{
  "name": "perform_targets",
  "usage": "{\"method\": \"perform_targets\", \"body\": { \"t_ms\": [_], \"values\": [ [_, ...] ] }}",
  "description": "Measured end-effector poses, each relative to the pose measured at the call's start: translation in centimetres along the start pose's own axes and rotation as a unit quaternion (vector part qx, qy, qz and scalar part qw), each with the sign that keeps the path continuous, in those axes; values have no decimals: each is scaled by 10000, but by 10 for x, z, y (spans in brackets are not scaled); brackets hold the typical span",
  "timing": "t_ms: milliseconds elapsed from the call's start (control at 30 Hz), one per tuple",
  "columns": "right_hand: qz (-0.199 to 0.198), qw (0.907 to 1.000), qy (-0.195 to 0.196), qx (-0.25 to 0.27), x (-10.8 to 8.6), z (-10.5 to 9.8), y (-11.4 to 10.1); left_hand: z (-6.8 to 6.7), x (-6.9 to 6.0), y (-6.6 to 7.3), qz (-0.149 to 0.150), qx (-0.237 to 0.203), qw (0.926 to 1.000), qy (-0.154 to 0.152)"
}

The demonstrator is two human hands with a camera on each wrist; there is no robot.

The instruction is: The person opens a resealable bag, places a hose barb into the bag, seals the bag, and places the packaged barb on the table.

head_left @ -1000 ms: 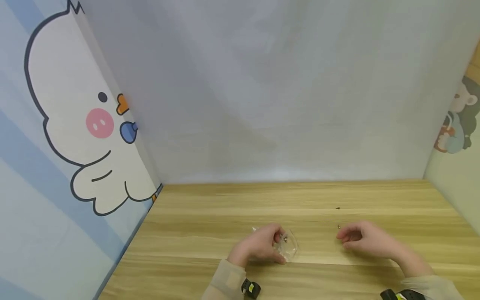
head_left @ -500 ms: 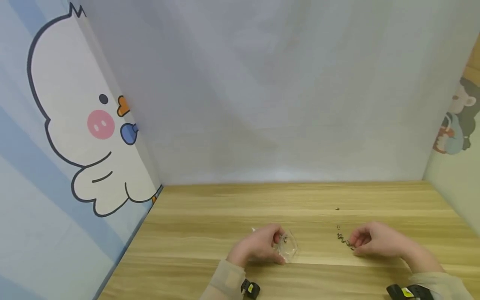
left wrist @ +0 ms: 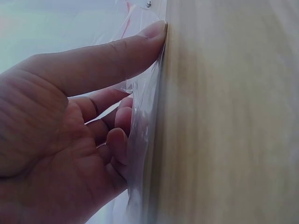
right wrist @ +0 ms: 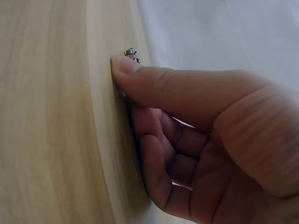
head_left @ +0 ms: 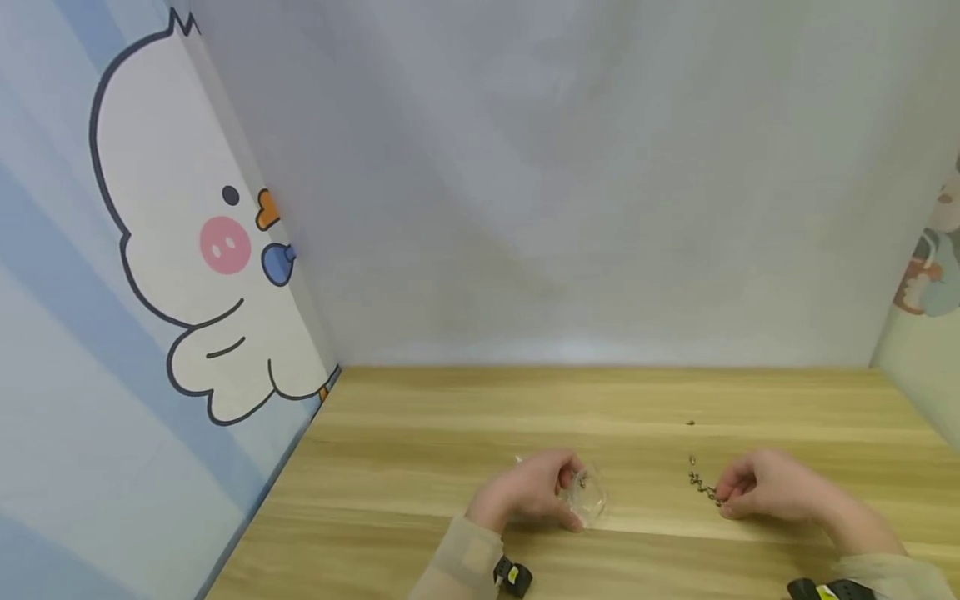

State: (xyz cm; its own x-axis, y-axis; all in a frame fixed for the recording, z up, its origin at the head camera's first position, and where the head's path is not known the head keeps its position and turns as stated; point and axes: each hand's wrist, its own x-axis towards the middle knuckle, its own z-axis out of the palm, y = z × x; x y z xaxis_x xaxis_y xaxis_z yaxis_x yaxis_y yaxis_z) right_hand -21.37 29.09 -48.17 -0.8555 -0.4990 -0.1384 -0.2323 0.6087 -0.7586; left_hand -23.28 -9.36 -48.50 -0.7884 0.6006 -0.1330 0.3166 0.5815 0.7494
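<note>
My left hand (head_left: 530, 490) holds a clear plastic bag (head_left: 589, 498) against the wooden table, with the thumb on the near side. A small shiny metal bit (left wrist: 148, 4) shows at the bag in the left wrist view. My right hand (head_left: 780, 490) is at the near end of a crooked row of small metal pieces (head_left: 701, 484), its thumb and forefinger pinching at the last of them. In the right wrist view the thumb hides most of the row, and a few metal pieces (right wrist: 132, 54) show behind it. Whether the pieces are linked I cannot tell.
Two single metal pieces lie apart from the row: one small piece (head_left: 693, 459) just beyond it and another piece (head_left: 691, 422) farther back. The wooden table (head_left: 420, 417) ends at a pale grey backdrop (head_left: 570, 250). A printed side panel (head_left: 217, 208) stands at left.
My right hand has drawn back to the right and nearer, uncovering the row of metal pieces it hid. My left hand stays on the bag. The head view has swung slightly left.
</note>
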Motion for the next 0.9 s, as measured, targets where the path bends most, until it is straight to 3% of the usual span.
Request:
{"method": "perform_targets", "body": {
  "t_ms": [900],
  "values": [
    [-485,9977,-109,-467,-5,3,-3,1,-8,7,228,363,9991,59]
  ]
}}
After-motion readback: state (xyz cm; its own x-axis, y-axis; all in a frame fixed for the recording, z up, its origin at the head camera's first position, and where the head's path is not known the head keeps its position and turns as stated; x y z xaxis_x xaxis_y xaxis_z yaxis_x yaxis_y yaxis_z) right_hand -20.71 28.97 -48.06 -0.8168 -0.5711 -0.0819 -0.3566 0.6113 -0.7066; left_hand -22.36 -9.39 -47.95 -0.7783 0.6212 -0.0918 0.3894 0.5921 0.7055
